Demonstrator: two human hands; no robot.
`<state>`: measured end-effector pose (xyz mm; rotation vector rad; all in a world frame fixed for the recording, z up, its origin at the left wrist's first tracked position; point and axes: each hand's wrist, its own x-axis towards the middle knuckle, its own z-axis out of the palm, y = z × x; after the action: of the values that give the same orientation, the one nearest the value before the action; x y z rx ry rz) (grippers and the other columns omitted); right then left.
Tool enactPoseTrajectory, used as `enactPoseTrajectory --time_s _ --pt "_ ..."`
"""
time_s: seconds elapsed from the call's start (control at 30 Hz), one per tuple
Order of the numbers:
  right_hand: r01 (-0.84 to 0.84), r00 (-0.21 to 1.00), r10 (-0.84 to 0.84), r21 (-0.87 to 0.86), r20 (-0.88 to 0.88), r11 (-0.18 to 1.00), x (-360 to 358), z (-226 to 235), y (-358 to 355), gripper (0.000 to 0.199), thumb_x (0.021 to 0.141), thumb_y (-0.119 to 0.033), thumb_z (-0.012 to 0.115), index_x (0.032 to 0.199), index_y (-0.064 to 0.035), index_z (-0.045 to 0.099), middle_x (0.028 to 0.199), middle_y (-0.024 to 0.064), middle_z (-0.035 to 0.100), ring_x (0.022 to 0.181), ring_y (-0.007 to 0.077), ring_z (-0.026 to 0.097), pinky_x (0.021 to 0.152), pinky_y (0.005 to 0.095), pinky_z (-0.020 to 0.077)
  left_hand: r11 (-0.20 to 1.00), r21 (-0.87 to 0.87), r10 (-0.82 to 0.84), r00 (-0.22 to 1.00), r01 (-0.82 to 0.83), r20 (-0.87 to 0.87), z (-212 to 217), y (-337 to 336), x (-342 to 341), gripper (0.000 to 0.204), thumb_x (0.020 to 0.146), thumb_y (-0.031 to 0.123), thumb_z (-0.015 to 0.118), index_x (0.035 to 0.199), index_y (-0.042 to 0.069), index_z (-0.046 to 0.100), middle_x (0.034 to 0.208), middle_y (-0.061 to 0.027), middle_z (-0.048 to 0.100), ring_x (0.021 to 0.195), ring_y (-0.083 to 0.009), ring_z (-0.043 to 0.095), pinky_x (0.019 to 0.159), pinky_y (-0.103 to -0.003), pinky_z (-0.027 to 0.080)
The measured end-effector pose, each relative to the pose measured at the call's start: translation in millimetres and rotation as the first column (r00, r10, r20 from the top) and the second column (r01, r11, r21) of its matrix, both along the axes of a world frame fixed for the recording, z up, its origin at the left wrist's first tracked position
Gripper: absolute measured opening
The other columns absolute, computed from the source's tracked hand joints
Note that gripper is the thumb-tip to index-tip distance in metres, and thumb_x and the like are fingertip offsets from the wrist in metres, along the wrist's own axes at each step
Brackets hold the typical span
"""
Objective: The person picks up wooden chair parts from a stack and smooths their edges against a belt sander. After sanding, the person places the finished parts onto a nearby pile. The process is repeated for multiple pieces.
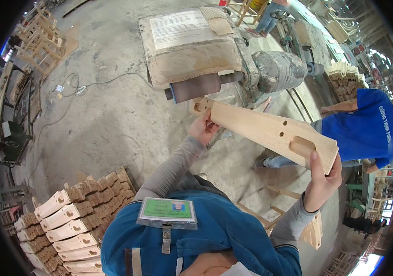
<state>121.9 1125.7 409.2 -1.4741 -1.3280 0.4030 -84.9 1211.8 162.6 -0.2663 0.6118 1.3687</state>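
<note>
A long pale wooden furniture part [256, 127] with drilled holes and an oval recess lies across both my hands, in front of the sanding machine. My left hand [202, 129] pinches it close to its narrow far-left end, thumb on top. At the wide right end my right hand [324, 177] grips the edge, its thumb beside the recess and the fingers mostly hidden beneath. Just beyond the narrow end is the brown sanding drum [196, 88]; whether the two touch I cannot tell.
Stacked wooden parts [74, 225] stand at my lower left, with more pieces [314, 232] beside my right forearm. A co-worker in a blue shirt [362, 124] is close on the right. A cable [113, 82] runs over the floor toward the machine [196, 57].
</note>
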Motion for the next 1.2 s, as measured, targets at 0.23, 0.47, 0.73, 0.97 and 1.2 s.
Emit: enactPoseTrajectory --time_s 0.23,0.47,0.73,0.97,1.2 --pt "-0.036 0.998 0.037 0.016 -0.047 0.999 46.1 2.2 -43.7 0.039 0.078 -0.008 0.065 0.111 0.0072 0.052 0.101 0.0090 0.059 0.088 0.0125 0.054 0.080 0.0229 0.0411 0.981 0.192 -0.025 1.000 0.025 -0.002 8.1 -34.0 16.9 0.032 0.091 0.028 0.051 0.112 0.003 0.050 0.105 -0.0073 0.057 0.097 -0.0184 0.055 0.088 -0.033 0.046" --pt "-0.158 0.962 0.128 -0.108 -0.239 0.982 138.5 -7.1 -90.7 0.042 0.079 -0.009 0.062 0.117 0.0052 0.048 0.103 0.0084 0.057 0.091 0.0134 0.054 0.080 0.0236 0.0412 0.955 0.145 -0.286 0.932 0.258 0.221 28.5 -120.6 37.1 0.037 0.090 0.031 0.052 0.116 0.006 0.049 0.107 -0.0099 0.057 0.101 -0.0231 0.055 0.085 -0.040 0.049" --pt "-0.036 0.925 0.097 -0.168 0.367 0.985 131.9 -54.2 -143.7 0.072 0.073 -0.012 0.068 0.133 0.0029 0.031 0.133 0.0163 0.039 0.123 0.0264 0.037 0.102 0.0348 0.0277 0.932 0.118 -0.303 0.916 0.342 -0.262 25.9 -191.3 -6.8 0.043 0.084 0.025 0.061 0.119 0.006 0.045 0.108 -0.0096 0.056 0.102 -0.0247 0.056 0.087 -0.042 0.049" --pt "-0.599 0.548 0.668 -0.322 0.503 0.733 8.8 -134.8 -166.7 0.076 0.062 -0.027 0.074 0.122 0.0050 0.041 0.117 0.0235 0.046 0.111 0.0366 0.044 0.092 0.0456 0.0351 0.918 0.007 -0.353 0.824 0.397 -0.443 23.7 -249.2 4.2 0.038 0.083 0.020 0.061 0.116 0.005 0.047 0.106 -0.0105 0.057 0.096 -0.0235 0.059 0.079 -0.041 0.052" --pt "-0.519 0.526 0.668 -0.423 0.526 0.743 27.9 -204.2 -197.9 0.064 0.069 -0.019 0.059 0.123 0.0076 0.038 0.097 0.0191 0.054 0.087 0.0315 0.054 0.077 0.0403 0.0433 0.815 -0.033 -0.553 0.759 0.579 -0.343 -5.0 -276.5 28.1 0.038 0.088 0.028 0.055 0.118 0.007 0.047 0.114 -0.0102 0.053 0.106 -0.0250 0.052 0.091 -0.046 0.044"
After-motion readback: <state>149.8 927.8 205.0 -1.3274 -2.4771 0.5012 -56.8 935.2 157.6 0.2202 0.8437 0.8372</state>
